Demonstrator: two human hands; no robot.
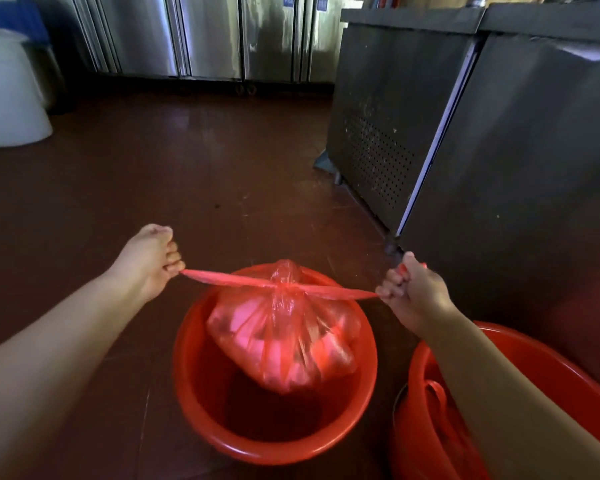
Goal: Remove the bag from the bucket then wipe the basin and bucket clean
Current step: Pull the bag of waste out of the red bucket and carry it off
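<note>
A red plastic bucket (201,386) stands on the floor in the lower middle. A filled, translucent red bag (284,344) sits in its far half, its neck knotted above the rim. Two handle strips stretch sideways from the knot. My left hand (149,261) pinches the end of the left strip. My right hand (413,292) grips the end of the right strip, and both strips are pulled taut. A red basin (551,362) lies at the lower right, partly hidden by my right forearm, with something red inside it.
A grey metal cabinet (465,133) with a perforated side stands close on the right. Steel fridge doors (205,36) line the far wall. A white tub (7,91) sits at the far left. Dark red floor (153,168) spreads ahead of the bucket.
</note>
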